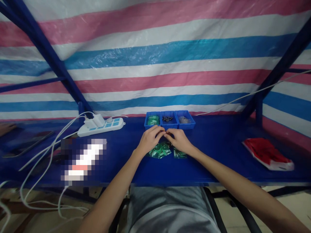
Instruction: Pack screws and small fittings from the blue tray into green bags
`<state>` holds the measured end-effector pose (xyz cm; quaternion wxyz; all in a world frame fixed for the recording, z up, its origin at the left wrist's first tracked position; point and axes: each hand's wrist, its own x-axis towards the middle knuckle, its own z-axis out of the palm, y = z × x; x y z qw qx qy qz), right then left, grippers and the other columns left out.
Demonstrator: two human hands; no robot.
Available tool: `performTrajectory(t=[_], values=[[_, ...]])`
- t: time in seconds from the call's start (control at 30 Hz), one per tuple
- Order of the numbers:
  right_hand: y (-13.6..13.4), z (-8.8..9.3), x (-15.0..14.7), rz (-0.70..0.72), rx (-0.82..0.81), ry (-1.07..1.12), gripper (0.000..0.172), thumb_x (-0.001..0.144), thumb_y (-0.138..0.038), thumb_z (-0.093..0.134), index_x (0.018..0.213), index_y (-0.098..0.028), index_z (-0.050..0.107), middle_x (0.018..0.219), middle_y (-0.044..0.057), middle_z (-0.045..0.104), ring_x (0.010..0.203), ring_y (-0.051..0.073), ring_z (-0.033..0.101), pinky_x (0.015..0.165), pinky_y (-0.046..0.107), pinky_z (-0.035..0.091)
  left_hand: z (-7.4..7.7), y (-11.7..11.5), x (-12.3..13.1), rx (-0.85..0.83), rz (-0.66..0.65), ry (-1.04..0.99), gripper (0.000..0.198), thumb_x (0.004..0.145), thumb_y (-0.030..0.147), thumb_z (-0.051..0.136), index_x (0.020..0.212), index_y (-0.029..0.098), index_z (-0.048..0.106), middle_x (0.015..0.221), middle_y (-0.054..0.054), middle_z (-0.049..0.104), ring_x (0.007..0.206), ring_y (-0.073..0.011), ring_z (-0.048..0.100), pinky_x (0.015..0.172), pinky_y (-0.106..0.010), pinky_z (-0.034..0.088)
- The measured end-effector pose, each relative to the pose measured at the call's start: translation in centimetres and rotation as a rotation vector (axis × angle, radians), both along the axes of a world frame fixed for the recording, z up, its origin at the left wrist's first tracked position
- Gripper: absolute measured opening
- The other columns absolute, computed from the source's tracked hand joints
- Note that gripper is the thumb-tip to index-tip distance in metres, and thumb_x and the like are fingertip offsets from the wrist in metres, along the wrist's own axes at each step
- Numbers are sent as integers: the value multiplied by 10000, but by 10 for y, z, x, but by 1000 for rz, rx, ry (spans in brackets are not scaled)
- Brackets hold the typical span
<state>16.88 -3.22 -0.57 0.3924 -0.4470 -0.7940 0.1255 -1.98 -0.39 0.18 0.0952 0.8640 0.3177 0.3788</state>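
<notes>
Fingers [160,129] meeting at tips, clamping unclear, larger green pile [159,150] below, long axis sideways

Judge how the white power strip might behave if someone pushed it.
The power strip probably moves as one stiff piece, given its long, straight casing. Cables trailing leftward might tug or twist it. Adapters plugged in toward its left could make that side heavier.
</notes>
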Motion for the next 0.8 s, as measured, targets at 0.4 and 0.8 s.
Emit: performTrajectory(t=[0.4,0.8], values=[[4,1,3,-45,-11,110,225,965,-253,525,980,-223,748,919,46,765,841,226,704,763,298,467,-1,-2,-1,24,27,71,140,975,272,516,1024,200,626,939,-37,637,808,-152,614,756,-275,494],[7,0,6,2,-130,339,180,861,-252,626,969,-200,761,877,42,774,816,213,717,766,320,525,0,-6,-1,7,1,153,150,941,230,532,1064,211,617,1003,-38,629,853,-157,628,754,-276,500]])
